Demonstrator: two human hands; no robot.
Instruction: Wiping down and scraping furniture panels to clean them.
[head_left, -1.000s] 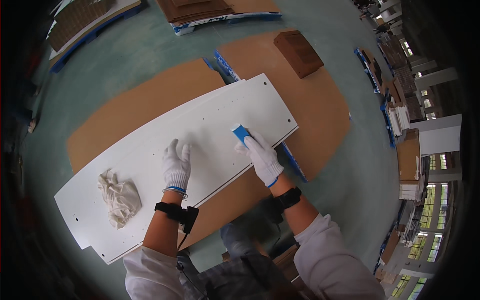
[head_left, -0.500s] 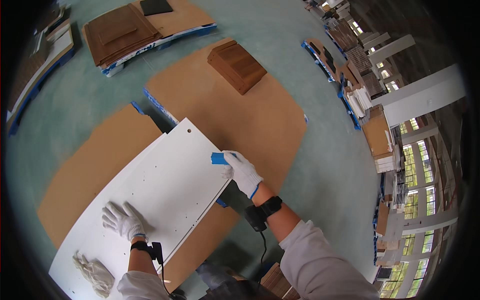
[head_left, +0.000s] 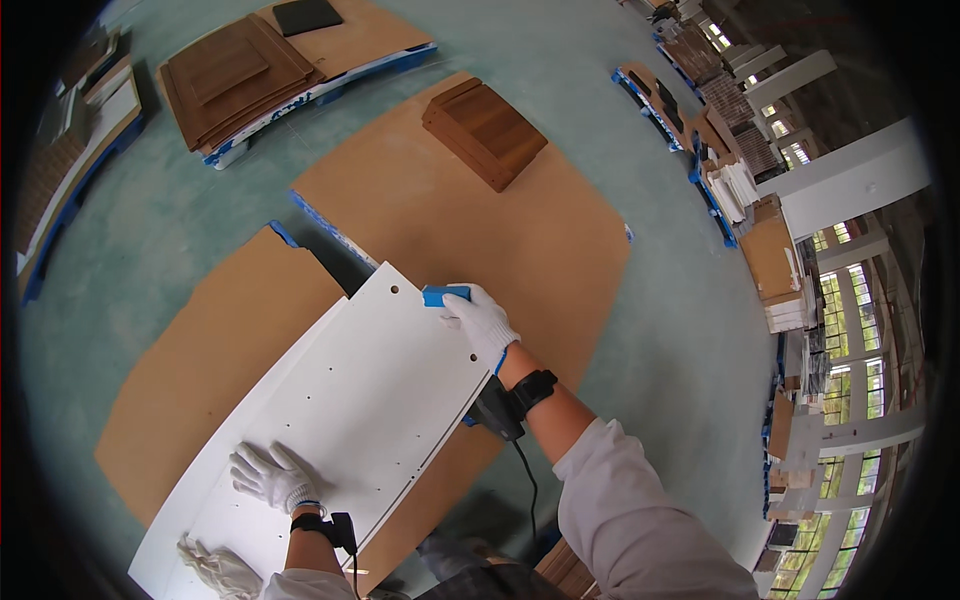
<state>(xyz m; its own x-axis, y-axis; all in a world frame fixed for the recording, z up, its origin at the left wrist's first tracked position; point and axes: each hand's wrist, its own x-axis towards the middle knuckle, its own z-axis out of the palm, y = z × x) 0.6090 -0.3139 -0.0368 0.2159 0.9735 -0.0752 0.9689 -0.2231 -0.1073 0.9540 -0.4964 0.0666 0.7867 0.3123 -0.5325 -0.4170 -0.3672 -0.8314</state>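
A long white panel (head_left: pixel 360 370) with small drilled holes runs from the lower left toward the middle. My left hand (head_left: pixel 272 478), in a white knit glove, lies flat on it with fingers spread. At the panel's far end, my gloved right hand (head_left: pixel 481 322) grips a small blue block (head_left: pixel 446 295) between thumb and fingers. The block is at the end edge, between the two larger corner holes; whether it touches the edge I cannot tell. A crumpled off-white glove (head_left: pixel 222 572) rests on the panel's near end, close to my left wrist.
Brown sheets (head_left: pixel 230 340) lie beneath and beside the panel. Beyond it, a brown-topped pallet (head_left: pixel 400 200) carries a stack of dark wood panels (head_left: pixel 484 135). Another pallet with brown boards (head_left: pixel 235 75) stands at the far left. A cable (head_left: pixel 532 480) hangs from my right wrist.
My right hand and the blue block have moved outward at the panel's far end, uncovering the right corner hole. The whole view has shifted slightly. My left hand stays flat on the panel.
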